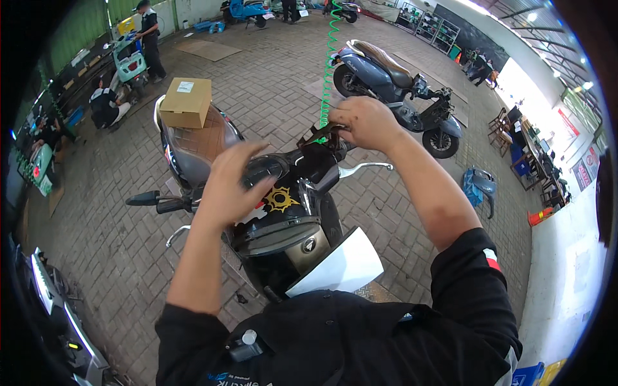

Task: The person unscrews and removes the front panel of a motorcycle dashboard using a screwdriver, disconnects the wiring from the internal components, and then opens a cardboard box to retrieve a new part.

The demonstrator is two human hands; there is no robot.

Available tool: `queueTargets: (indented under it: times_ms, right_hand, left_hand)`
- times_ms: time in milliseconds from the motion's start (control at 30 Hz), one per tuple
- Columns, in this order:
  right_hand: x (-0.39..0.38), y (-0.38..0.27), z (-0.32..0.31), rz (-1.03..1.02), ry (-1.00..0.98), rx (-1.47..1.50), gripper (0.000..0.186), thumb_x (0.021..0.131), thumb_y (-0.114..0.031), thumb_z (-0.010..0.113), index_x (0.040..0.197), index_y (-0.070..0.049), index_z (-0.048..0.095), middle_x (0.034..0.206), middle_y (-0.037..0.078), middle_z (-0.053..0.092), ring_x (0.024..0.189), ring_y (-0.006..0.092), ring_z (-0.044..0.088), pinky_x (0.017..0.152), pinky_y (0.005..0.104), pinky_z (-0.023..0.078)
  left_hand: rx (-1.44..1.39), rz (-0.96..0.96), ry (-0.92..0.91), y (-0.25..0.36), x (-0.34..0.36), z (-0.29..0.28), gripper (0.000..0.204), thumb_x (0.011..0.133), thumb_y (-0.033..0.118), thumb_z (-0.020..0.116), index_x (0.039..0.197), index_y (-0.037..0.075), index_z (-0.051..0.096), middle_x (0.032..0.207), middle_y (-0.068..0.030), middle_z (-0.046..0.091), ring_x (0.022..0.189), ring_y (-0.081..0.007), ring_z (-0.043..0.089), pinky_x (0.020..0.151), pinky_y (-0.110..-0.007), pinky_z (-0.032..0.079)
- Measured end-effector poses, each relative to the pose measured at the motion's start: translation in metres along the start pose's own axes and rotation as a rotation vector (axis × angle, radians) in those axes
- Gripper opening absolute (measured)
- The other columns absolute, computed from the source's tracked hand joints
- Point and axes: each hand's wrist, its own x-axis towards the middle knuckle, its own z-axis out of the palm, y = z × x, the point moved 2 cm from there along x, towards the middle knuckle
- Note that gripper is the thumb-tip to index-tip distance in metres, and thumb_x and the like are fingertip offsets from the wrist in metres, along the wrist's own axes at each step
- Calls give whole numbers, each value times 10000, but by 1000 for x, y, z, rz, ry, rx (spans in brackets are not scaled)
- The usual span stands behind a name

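Note:
In front of me stands a scooter with a dark front cowl (280,199) bearing a gold emblem, seen from its front. My left hand (230,183) hovers at the cowl's left side, fingers apart and thumb stretched out, with nothing in it. My right hand (368,122) is closed at the handlebar's right side, its fingertips bent around a dark, irregular part (320,136) whose exact kind I cannot make out. Just below it a silver brake lever (367,167) sticks out. On the left are the black grip (172,205) and a dark mirror-like piece (143,199).
A cardboard box (187,103) rests on the scooter's brown seat (209,143). A green coiled hose (331,58) hangs behind my right hand. Beyond stands a partly stripped grey-blue scooter (380,74). A white panel (341,267) is close to my body. People work at scooters far left.

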Motion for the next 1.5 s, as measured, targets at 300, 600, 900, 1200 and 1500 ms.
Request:
queueTargets:
  times_ms: [300,600,900,1200,1500]
  right_hand:
    - [-4,-13,18,67,235,74,203,772,-197,699,955,-140,632,893,26,634,906,256,648,794,408,515]
    - [-10,-17,26,51,394,64,100,809,-200,646,896,-158,619,819,11,609,821,233,631,756,377,503]
    - [-15,-20,28,41,496,39,99,778,-189,661,858,-160,610,831,13,600,805,223,623,746,379,505]
    - [-28,-29,36,58,609,92,269,640,-81,729,867,-114,588,850,45,619,824,268,628,756,397,511]
    - [-41,-44,42,125,743,93,287,640,-114,747,900,-137,626,906,23,649,863,247,640,743,383,515]
  left_hand:
    - [329,-47,-545,-34,120,91,419,831,352,719,1201,173,638,1082,-171,691,1031,-387,637,859,-473,519]
    - [368,47,-442,-30,119,94,254,857,341,661,1034,164,703,900,-158,703,882,-393,656,754,-497,520]
    - [385,91,-410,-32,120,96,251,850,319,667,1066,199,713,893,-142,704,860,-379,664,744,-493,527]
    - [559,250,-390,-37,122,96,421,795,259,684,1215,251,704,927,-88,726,862,-312,699,765,-468,532]
    - [751,393,-373,-23,119,96,392,846,375,689,1226,282,691,932,-17,716,906,-217,692,905,-449,429]
